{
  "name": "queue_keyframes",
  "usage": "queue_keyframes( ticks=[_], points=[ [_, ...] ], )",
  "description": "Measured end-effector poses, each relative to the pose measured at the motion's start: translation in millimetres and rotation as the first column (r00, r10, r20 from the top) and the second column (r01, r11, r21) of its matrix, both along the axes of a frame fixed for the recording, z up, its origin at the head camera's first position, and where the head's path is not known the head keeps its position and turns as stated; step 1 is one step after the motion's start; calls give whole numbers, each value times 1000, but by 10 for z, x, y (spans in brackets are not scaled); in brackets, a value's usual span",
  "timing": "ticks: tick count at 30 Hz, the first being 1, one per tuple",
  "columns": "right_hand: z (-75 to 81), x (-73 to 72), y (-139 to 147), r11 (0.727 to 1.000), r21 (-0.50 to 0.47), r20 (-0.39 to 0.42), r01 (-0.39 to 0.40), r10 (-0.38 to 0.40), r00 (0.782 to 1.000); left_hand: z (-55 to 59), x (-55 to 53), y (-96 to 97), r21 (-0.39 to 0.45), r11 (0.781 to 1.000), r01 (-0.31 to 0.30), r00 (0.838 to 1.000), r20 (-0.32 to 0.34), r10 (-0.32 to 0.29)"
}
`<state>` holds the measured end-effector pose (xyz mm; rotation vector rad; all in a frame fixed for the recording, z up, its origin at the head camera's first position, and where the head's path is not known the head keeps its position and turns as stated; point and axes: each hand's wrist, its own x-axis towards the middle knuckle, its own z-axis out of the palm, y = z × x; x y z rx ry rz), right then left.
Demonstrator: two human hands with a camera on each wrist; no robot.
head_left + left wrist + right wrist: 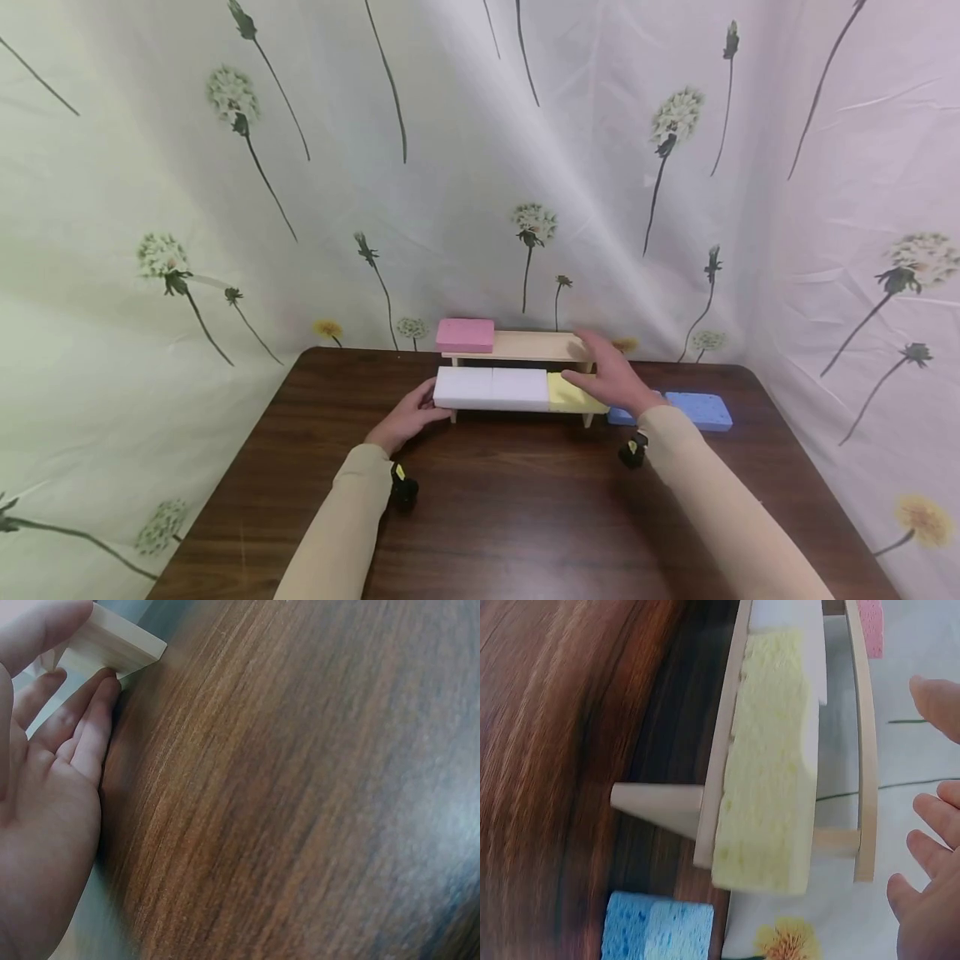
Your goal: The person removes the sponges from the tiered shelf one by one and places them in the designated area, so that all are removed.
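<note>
A two-tier wooden rack (pixel 536 344) stands at the back of the table. On its lower tier lie two white blocks (pixel 487 388) side by side, with a yellow sponge (pixel 573 400) (pixel 769 765) at the right end. The upper tier carries a pink sponge (pixel 465 335) at its left. My left hand (pixel 408 421) (pixel 56 772) grips the lower tier's left end, thumb on one side of the wood and fingertips on the other. Over the yellow sponge hovers my right hand (pixel 611 379) (pixel 934 855), fingers spread and holding nothing.
Blue sponges (pixel 699 411) (pixel 656 930) lie on the dark wood-grain table (pixel 480 508) to the right of the rack, one partly behind my right wrist. A flower-printed cloth (pixel 450 208) hangs behind the table and along its sides.
</note>
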<state>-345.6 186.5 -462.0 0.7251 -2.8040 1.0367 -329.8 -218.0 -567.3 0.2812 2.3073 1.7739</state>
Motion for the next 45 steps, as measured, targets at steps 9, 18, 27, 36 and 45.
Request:
queue_keyframes(
  ticks=[9,18,27,36,45],
  points=[
    [18,-22,-242,1000,4,-6,-1,1,1000,34,11,-5,-10,1000,-10,1000,2,10],
    [-1,-43,-371,999,35,-18,-4,5,1000,-3,6,-18,-26,999,-22,999,27,23],
    [30,-105,-492,999,49,-38,-4,6,999,6,0,-15,-13,1000,-23,999,25,23],
    [21,-165,-632,999,29,-17,-21,21,1000,-7,0,-20,-26,999,-24,999,21,25],
    [59,-198,-793,999,3,6,-33,33,999,15,6,-12,-36,999,-16,1000,10,16]
  ],
)
